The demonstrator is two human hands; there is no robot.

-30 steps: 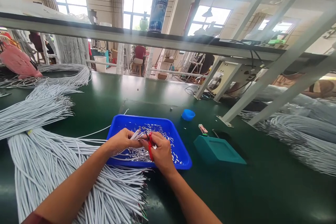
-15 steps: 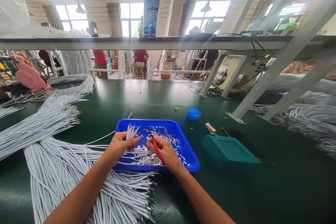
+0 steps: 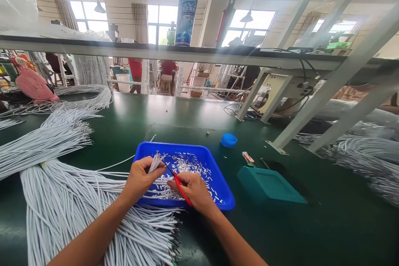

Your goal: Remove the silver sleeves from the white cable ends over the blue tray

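My left hand (image 3: pixel 144 176) is closed around a small bunch of white cables (image 3: pixel 156 162), their stripped ends pointing up. In my right hand (image 3: pixel 195 190) is a red-handled tool (image 3: pixel 181 188) with a thin dark tip; its exact kind is hard to make out. That tip reaches toward the cable ends by my left fingertips. Both hands are over a blue tray (image 3: pixel 231 201) that holds many small shiny metal pieces (image 3: pixel 190 164). A large pile of white cables (image 3: pixel 81 203) spreads beneath my left forearm.
Right of the tray lie a teal box-shaped object (image 3: pixel 271 185) and a small blue cup (image 3: pixel 228 140). Metal struts (image 3: pixel 311 112) rise at the right. A shelf (image 3: pixel 140 52) crosses above the table with a blue spray can (image 3: pixel 187 10) on it. People sit and stand beyond.
My right hand has turned the red tool so its dark tip now points at the cable ends in my left hand. The view has tilted slightly.
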